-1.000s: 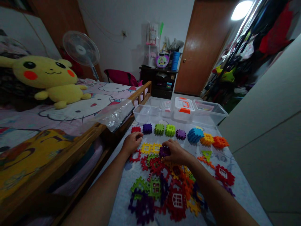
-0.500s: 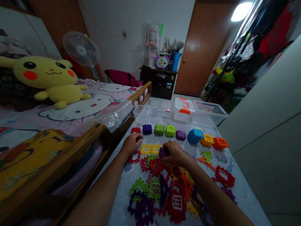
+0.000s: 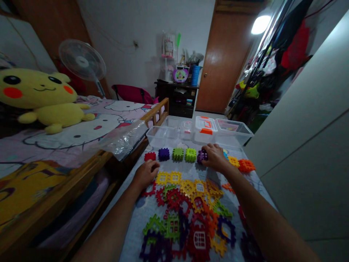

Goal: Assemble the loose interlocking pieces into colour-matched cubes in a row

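My right hand (image 3: 216, 157) grips a stack of purple interlocking plastic building pieces (image 3: 202, 156) in the row of stacks across the table. Fingers cover its right side. My left hand (image 3: 146, 174) rests low over the cloth with loosely curled fingers apart and nothing visible in them. Just beyond it is a red stack (image 3: 149, 156); close to its right lie two yellow window pieces (image 3: 168, 178). A dark purple stack (image 3: 164, 154), an olive-green stack (image 3: 177, 154) and a lime-green stack (image 3: 190, 155) stand between the hands. My right hand partly hides a blue stack.
Loose gear-edged pieces (image 3: 174, 198) in several colours spread over the near table. Yellow (image 3: 233, 161) and orange stacks (image 3: 247, 165) stand at right. Clear plastic boxes (image 3: 234, 133) line the far end. A wooden bed rail (image 3: 89, 174) runs along the left; a pale cabinet (image 3: 305, 145) stands right.
My right hand has moved from beside the yellow window pieces, up and to the right, to the purple stack in the row. My left hand stays near the red stack. The view has shifted slightly.
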The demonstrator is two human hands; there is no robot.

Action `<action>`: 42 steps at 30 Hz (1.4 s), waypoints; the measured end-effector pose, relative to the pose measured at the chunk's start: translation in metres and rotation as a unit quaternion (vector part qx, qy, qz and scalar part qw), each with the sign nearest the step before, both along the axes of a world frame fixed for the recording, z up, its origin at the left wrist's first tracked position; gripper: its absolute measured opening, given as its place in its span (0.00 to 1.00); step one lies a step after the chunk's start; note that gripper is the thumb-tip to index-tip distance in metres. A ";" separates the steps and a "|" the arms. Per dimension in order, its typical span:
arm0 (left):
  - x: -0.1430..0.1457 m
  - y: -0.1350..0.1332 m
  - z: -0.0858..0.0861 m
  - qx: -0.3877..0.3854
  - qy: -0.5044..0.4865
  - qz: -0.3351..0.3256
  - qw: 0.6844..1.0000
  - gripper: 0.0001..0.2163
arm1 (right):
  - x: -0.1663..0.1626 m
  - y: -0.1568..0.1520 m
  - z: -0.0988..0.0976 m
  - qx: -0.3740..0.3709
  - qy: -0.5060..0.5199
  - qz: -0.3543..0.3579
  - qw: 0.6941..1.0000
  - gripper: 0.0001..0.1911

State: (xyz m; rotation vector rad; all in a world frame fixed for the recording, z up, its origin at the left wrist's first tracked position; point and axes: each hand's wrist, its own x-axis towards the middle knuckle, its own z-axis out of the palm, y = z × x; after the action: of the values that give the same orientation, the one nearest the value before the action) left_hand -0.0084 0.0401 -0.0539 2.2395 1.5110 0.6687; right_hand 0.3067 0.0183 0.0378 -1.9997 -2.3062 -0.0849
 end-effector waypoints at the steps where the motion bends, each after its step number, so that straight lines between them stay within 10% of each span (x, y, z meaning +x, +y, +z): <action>1: 0.000 0.000 0.000 -0.002 -0.001 0.002 1.000 0.10 | 0.003 0.005 0.002 -0.008 -0.022 0.000 1.000 0.21; 42: -0.001 -0.001 0.000 -0.014 -0.009 0.008 1.000 0.11 | 0.001 0.025 -0.007 -0.084 -0.079 -0.002 0.993 0.20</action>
State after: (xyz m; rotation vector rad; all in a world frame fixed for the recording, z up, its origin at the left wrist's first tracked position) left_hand -0.0091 0.0394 -0.0536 2.1975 1.5223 0.6652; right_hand 0.3075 0.0429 0.0307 -2.1489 -2.4828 -0.0541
